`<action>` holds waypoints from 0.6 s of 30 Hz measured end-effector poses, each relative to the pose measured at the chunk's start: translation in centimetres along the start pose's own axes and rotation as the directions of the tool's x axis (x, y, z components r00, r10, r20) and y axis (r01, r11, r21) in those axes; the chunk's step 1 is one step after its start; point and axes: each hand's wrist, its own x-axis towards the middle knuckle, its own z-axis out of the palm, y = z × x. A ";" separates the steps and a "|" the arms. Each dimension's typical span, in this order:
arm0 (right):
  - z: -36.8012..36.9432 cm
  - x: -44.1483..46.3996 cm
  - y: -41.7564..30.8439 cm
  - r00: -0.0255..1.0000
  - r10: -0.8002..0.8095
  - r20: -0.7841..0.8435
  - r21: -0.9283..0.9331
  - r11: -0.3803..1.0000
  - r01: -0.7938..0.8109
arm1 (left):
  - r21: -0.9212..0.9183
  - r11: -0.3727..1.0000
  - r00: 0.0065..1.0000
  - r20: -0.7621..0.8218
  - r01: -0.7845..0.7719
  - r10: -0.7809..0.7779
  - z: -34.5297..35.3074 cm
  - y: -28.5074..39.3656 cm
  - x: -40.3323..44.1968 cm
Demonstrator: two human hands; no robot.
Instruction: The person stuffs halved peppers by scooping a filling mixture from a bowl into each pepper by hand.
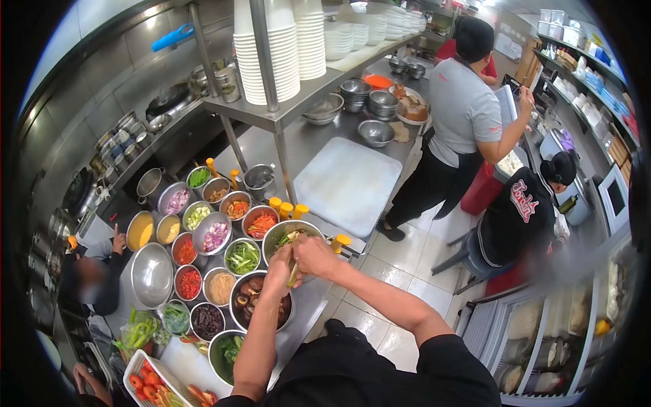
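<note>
My left hand (279, 271) and my right hand (315, 256) are close together over a steel bowl (272, 239) at the right end of the ingredient bowls. Both have their fingers closed round a greenish stalk-like piece (293, 275), whose lower end sticks out beneath them. More pale green and brownish pieces show in the bowl behind my fingers. Just below my left hand is a bowl of brown mushrooms (249, 293). A bowl of cut green vegetables (243, 257) stands to the left, and one of orange strips (260, 222) stands beyond it.
A white cutting board (347, 183) lies on the counter ahead. Metal shelf posts (285, 163) rise beyond the bowls. A basket of tomatoes (146, 380) is at lower left. One person (461, 102) stands at right, another (512, 217) sits, and a third (102, 271) is at far left.
</note>
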 end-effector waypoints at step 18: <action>4.1 1.0 1.9 0.951 0.286 -0.116 0.312 0.920 -0.238 | -0.352 0.936 0.996 0.081 -0.013 0.044 -6.0 0.1 0.8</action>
